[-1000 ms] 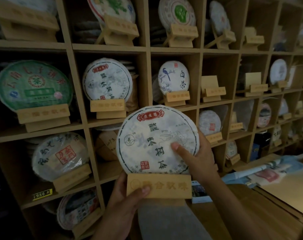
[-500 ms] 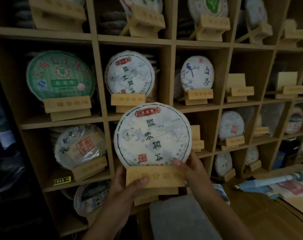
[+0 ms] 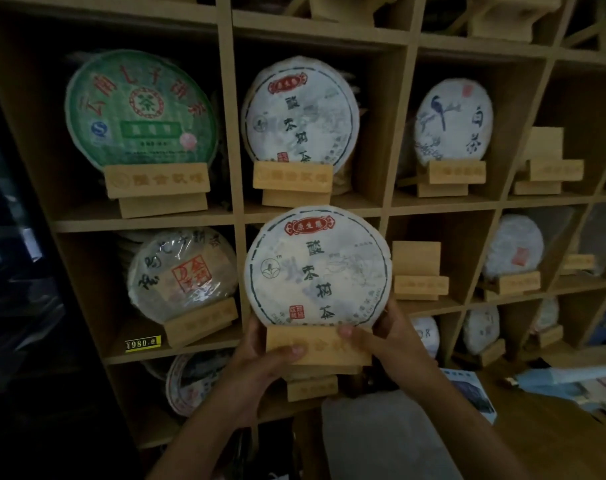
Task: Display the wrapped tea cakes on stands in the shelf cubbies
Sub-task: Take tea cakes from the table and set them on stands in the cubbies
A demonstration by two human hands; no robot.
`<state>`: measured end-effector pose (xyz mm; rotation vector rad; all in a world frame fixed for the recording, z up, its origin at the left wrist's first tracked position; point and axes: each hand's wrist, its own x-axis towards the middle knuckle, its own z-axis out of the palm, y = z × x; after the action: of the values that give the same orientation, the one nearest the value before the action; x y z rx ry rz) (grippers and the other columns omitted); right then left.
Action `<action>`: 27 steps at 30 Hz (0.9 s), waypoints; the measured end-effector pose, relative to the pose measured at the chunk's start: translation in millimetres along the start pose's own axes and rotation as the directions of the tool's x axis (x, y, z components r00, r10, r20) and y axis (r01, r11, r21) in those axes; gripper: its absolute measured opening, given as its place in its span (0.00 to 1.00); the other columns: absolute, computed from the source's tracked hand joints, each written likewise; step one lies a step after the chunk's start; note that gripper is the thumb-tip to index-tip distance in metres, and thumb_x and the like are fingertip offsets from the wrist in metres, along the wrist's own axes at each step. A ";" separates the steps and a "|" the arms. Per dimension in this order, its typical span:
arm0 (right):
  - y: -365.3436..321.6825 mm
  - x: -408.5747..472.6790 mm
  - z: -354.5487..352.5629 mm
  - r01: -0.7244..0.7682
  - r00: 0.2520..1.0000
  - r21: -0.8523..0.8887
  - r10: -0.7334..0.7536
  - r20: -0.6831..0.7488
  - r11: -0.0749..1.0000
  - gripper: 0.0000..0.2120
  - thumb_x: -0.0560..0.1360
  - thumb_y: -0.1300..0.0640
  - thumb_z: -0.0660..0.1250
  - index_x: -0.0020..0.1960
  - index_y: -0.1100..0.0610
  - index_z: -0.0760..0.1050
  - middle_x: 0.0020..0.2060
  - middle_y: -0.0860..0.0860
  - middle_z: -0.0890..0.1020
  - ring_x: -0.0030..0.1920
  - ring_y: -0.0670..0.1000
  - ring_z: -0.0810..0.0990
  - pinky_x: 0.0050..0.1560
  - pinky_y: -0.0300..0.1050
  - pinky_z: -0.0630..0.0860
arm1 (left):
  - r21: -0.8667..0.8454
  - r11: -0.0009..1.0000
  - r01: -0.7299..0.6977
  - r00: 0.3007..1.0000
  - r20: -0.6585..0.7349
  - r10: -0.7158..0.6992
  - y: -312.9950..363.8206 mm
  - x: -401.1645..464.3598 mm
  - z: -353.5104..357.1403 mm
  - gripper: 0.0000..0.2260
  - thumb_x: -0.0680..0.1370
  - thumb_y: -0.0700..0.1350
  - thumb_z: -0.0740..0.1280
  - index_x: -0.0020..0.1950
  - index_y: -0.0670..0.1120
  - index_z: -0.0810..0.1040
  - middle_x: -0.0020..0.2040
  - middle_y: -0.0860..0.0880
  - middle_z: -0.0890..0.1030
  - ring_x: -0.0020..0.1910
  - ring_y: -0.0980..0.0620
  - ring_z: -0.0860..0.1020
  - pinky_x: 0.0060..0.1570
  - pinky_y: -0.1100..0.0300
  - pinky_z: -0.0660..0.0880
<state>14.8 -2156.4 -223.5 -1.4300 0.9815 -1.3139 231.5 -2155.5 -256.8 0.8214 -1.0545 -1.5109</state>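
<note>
A round tea cake (image 3: 318, 268) in white paper with a red label and black characters rests upright on a light wooden stand (image 3: 320, 346). My left hand (image 3: 260, 367) grips the stand's left side, thumb across its front. On the stand's right end sits my right hand (image 3: 393, 341), fingers touching the cake's lower edge. Cake and stand are held in front of the middle-row cubby (image 3: 381, 223) of the wooden shelf. An identical white cake (image 3: 301, 110) stands on its stand in the cubby directly above.
A green cake (image 3: 140, 109) and a plastic-wrapped cake (image 3: 183, 268) fill the left cubbies, with a yellow price tag (image 3: 143, 343) below. Bare stands (image 3: 419, 271) (image 3: 550, 162) sit in cubbies to the right. A bird-printed cake (image 3: 453, 123) stands upper right. Papers (image 3: 571, 386) lie on a wooden counter.
Both hands have carried the cake and stand forward and to the left, close to the middle cubby. My right hand slid from the cake's face down to the stand's right end.
</note>
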 end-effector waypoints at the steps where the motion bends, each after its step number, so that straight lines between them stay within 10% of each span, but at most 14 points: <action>1: 6.6 5.7 -1.0 -0.006 1.000 -0.008 0.006 0.001 1.000 0.29 0.69 0.68 0.73 0.65 0.49 0.70 0.59 0.48 0.82 0.58 0.46 0.82 0.48 0.40 0.81 | 0.027 0.999 0.026 1.000 -0.003 -0.026 -3.4 7.9 -5.2 0.43 0.53 0.48 0.85 0.66 0.60 0.73 0.63 0.49 0.80 0.62 0.44 0.78 0.58 0.40 0.77; 18: 89.8 106.4 -3.8 -0.109 0.994 -0.068 0.106 -0.037 0.992 0.36 0.66 0.57 0.76 0.71 0.50 0.66 0.63 0.49 0.79 0.63 0.50 0.78 0.58 0.51 0.80 | 0.266 0.958 0.111 0.989 -0.124 -0.080 -29.0 112.4 -50.8 0.37 0.63 0.52 0.81 0.69 0.56 0.72 0.65 0.52 0.78 0.60 0.52 0.78 0.56 0.52 0.79; 27: 114.1 130.3 0.6 -0.096 0.995 -0.087 0.095 -0.018 0.992 0.35 0.70 0.59 0.75 0.72 0.45 0.63 0.64 0.42 0.76 0.61 0.38 0.77 0.58 0.40 0.78 | 0.376 0.923 0.077 0.978 -0.211 0.004 -42.4 131.1 -46.5 0.27 0.73 0.44 0.74 0.70 0.50 0.68 0.59 0.55 0.76 0.53 0.59 0.75 0.46 0.67 0.74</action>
<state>33.1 -2310.1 -301.1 -1.4234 1.1153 -1.2257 232.5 -2291.3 -308.9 1.2506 -1.1985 -1.2301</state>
